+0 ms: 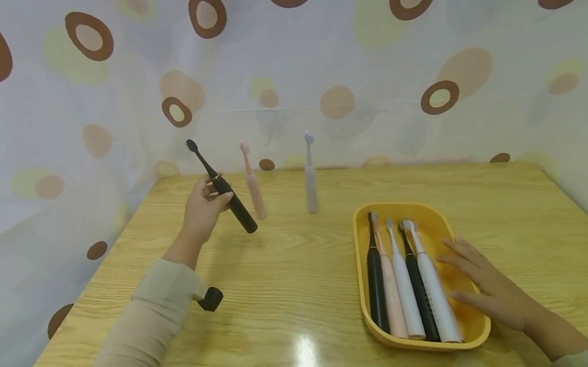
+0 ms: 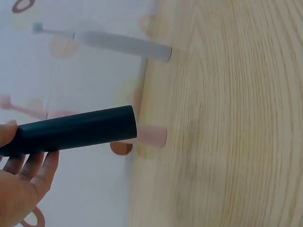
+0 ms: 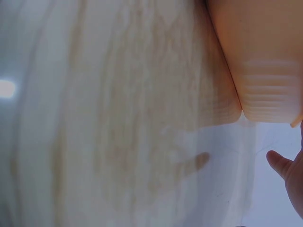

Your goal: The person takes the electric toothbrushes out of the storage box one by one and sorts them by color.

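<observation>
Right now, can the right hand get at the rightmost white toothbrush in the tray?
Likely yes: the right hand is open at the yellow tray, with nothing visible between it and the rightmost white toothbrush.

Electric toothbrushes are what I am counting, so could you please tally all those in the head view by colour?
Black electric toothbrushes: 3
Pink electric toothbrushes: 2
White or pale grey electric toothbrushes: 3
Total: 8
</observation>
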A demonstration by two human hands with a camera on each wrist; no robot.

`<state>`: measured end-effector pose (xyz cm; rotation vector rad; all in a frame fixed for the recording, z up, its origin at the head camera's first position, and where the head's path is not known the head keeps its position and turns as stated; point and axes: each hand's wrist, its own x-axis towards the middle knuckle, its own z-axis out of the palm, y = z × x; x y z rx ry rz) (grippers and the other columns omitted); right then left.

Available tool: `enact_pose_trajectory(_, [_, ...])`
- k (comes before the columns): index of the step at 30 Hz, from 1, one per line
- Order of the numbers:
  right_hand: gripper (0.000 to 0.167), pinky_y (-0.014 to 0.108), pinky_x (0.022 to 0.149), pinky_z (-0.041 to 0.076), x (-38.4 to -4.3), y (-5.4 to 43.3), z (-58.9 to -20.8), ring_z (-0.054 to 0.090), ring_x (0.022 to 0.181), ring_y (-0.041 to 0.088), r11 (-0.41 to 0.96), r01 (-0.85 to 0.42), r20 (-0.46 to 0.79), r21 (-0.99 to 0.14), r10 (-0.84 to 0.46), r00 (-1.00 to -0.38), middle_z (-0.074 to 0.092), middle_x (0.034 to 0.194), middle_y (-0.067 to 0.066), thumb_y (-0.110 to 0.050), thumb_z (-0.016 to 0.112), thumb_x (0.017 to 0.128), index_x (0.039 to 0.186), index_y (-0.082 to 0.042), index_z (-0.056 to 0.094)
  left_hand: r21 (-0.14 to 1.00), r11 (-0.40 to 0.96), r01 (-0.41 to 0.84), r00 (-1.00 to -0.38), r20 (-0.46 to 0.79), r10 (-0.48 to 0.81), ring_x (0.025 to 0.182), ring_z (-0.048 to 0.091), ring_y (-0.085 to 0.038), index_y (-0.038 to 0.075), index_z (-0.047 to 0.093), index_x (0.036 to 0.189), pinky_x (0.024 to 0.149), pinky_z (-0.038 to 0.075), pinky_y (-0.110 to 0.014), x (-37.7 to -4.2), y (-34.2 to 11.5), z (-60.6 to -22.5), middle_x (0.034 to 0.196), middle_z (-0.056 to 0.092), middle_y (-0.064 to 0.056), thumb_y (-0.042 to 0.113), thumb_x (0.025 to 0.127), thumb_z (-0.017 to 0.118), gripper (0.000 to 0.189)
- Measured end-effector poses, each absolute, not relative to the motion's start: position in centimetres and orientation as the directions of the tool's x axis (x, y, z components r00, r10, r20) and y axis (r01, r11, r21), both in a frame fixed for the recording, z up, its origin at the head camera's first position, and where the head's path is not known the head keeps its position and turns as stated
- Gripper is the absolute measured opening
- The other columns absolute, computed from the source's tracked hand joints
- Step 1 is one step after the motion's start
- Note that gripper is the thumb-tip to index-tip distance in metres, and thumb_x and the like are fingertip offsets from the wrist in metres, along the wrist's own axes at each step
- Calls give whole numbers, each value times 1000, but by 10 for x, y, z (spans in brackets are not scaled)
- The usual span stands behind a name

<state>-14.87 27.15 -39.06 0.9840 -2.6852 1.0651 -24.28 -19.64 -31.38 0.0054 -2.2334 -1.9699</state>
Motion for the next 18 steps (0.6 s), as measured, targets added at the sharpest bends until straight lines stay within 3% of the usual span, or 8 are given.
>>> enact_pose_trajectory(18, [51,66,90,1,-149,272,-392,-3,129,21,532,-597,312,-600,-531,-787,18,138,17,-3,59,76,124,-3,42,977,213,1,-961,60,-270,103,46,-28,7,32,130,84,42,-28,-249,-237,-319,117,43,-17,-4,83,50,52])
